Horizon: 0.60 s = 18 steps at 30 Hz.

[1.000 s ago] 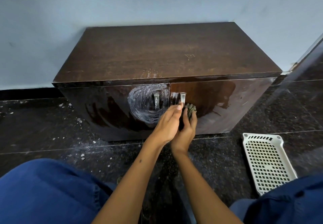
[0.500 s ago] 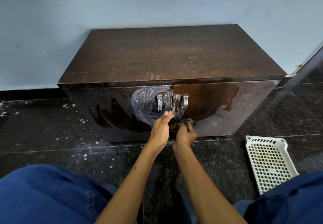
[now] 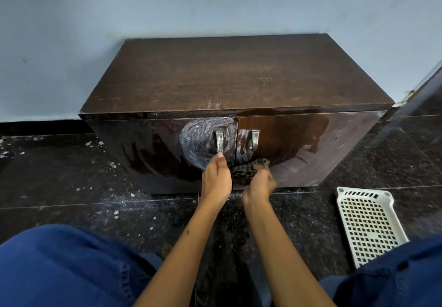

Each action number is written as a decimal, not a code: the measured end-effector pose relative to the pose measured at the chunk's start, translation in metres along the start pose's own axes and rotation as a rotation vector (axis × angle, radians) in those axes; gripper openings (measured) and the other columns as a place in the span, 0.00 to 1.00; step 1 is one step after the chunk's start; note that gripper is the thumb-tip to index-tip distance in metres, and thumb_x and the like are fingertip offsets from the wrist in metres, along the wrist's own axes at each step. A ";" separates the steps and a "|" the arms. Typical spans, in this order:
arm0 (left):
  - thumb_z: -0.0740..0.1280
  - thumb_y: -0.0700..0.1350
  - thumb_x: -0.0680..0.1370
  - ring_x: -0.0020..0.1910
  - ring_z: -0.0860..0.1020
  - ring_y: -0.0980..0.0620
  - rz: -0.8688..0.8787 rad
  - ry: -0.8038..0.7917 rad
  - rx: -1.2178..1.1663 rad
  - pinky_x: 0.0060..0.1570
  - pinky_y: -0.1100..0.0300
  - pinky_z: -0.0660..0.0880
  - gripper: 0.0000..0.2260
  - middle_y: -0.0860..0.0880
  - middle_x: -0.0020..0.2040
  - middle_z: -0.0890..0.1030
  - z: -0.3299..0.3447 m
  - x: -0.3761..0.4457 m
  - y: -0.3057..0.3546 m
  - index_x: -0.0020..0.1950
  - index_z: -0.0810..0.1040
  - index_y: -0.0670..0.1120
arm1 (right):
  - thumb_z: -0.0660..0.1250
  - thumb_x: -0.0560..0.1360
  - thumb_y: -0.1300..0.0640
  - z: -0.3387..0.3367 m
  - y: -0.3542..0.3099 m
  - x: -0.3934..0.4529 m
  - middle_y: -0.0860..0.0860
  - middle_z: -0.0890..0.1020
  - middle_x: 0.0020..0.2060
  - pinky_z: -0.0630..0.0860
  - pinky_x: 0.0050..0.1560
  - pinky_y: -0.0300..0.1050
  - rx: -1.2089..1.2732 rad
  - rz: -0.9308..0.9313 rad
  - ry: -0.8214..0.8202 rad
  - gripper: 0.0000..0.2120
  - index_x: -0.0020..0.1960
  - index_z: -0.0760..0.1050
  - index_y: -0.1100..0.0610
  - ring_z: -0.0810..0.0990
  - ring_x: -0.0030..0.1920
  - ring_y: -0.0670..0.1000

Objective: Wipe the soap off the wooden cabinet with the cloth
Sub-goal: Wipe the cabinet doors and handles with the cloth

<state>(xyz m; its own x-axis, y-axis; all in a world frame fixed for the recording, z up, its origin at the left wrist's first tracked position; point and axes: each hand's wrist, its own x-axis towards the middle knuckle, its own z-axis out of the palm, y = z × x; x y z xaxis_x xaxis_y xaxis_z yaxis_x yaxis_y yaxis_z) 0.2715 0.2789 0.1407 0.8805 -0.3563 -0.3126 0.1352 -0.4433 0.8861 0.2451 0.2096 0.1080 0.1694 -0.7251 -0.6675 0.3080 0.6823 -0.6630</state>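
Observation:
A dark wooden cabinet (image 3: 234, 77) stands against the wall, with two doors and two metal handles. White soap (image 3: 198, 139) is smeared in a round patch on the left door around its handle (image 3: 219, 141). A thinner smear sits beside the right handle (image 3: 255, 139). My right hand (image 3: 259, 183) grips a dark checked cloth (image 3: 248, 166) low on the right door, near the gap between the doors. My left hand (image 3: 216, 177) rests with straight fingers against the left door, fingertips just under the left handle.
A white perforated plastic basket (image 3: 368, 225) lies on the dark stone floor at the right. White crumbs and dust (image 3: 114, 211) are scattered on the floor at the left. My knees in blue trousers (image 3: 59, 266) fill the lower corners.
My right hand has slid the cloth down the right door, from beside the handle to below it. My left hand has dropped a little along the left door.

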 end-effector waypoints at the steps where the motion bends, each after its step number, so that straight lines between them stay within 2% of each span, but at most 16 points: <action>1: 0.47 0.54 0.83 0.69 0.66 0.46 0.017 0.064 0.009 0.66 0.55 0.61 0.22 0.46 0.69 0.71 0.000 -0.004 0.003 0.71 0.67 0.46 | 0.58 0.73 0.70 0.001 -0.002 -0.001 0.54 0.77 0.61 0.72 0.57 0.46 -0.004 -0.050 0.005 0.22 0.66 0.73 0.62 0.75 0.57 0.54; 3: 0.47 0.53 0.83 0.67 0.68 0.46 0.060 0.153 -0.025 0.62 0.57 0.62 0.22 0.44 0.67 0.73 -0.001 -0.010 0.006 0.70 0.68 0.45 | 0.59 0.73 0.70 0.003 -0.002 -0.007 0.52 0.76 0.61 0.71 0.56 0.44 -0.024 -0.091 0.004 0.23 0.67 0.73 0.60 0.75 0.55 0.52; 5: 0.47 0.52 0.83 0.66 0.69 0.49 0.123 0.196 -0.050 0.60 0.62 0.61 0.21 0.46 0.66 0.74 -0.003 -0.015 0.007 0.70 0.68 0.43 | 0.58 0.74 0.71 0.000 0.005 -0.007 0.50 0.77 0.58 0.71 0.55 0.44 -0.055 -0.045 -0.003 0.22 0.66 0.74 0.61 0.75 0.51 0.50; 8: 0.48 0.51 0.83 0.61 0.72 0.59 0.217 0.201 -0.045 0.63 0.63 0.61 0.21 0.53 0.60 0.76 -0.002 -0.019 0.007 0.71 0.68 0.43 | 0.56 0.73 0.71 -0.004 0.013 -0.004 0.51 0.79 0.55 0.73 0.58 0.51 -0.079 0.044 -0.062 0.16 0.53 0.79 0.62 0.76 0.52 0.53; 9: 0.48 0.51 0.83 0.64 0.71 0.58 0.234 0.191 -0.038 0.65 0.63 0.60 0.22 0.52 0.64 0.75 -0.001 -0.019 0.008 0.72 0.67 0.43 | 0.57 0.73 0.71 -0.003 0.014 -0.003 0.51 0.79 0.53 0.73 0.57 0.50 -0.082 0.013 -0.078 0.16 0.54 0.79 0.61 0.77 0.51 0.54; 11: 0.47 0.52 0.83 0.70 0.66 0.53 0.251 0.179 -0.019 0.67 0.61 0.60 0.22 0.48 0.70 0.70 0.002 -0.015 0.006 0.73 0.64 0.44 | 0.61 0.72 0.67 0.001 0.016 -0.003 0.50 0.77 0.50 0.70 0.53 0.46 -0.144 -0.157 -0.101 0.21 0.64 0.76 0.58 0.72 0.49 0.50; 13: 0.48 0.52 0.83 0.72 0.65 0.51 0.258 0.177 -0.013 0.69 0.59 0.60 0.22 0.47 0.72 0.68 0.004 -0.012 0.006 0.74 0.63 0.45 | 0.64 0.70 0.62 0.004 0.019 -0.005 0.53 0.76 0.49 0.67 0.51 0.45 -0.200 -0.280 -0.125 0.26 0.68 0.72 0.54 0.67 0.49 0.51; 15: 0.48 0.52 0.83 0.72 0.64 0.51 0.266 0.175 -0.011 0.70 0.57 0.61 0.22 0.47 0.72 0.68 0.005 -0.012 0.004 0.74 0.63 0.45 | 0.64 0.69 0.60 0.000 0.026 0.001 0.54 0.76 0.50 0.67 0.50 0.45 -0.238 -0.274 -0.120 0.27 0.68 0.73 0.53 0.68 0.47 0.50; 18: 0.48 0.52 0.83 0.72 0.64 0.51 0.258 0.167 -0.018 0.71 0.56 0.60 0.22 0.48 0.72 0.67 0.005 -0.012 0.000 0.74 0.62 0.45 | 0.62 0.72 0.65 -0.010 0.025 0.005 0.53 0.76 0.49 0.68 0.45 0.44 -0.258 -0.152 -0.084 0.24 0.67 0.73 0.55 0.70 0.36 0.45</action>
<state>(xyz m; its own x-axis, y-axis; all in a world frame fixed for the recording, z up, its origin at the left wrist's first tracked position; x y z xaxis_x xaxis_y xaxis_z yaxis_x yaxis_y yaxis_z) 0.2584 0.2788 0.1430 0.9490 -0.3148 -0.0173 -0.0960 -0.3405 0.9353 0.2442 0.2238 0.0845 0.2193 -0.8186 -0.5308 0.0901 0.5587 -0.8244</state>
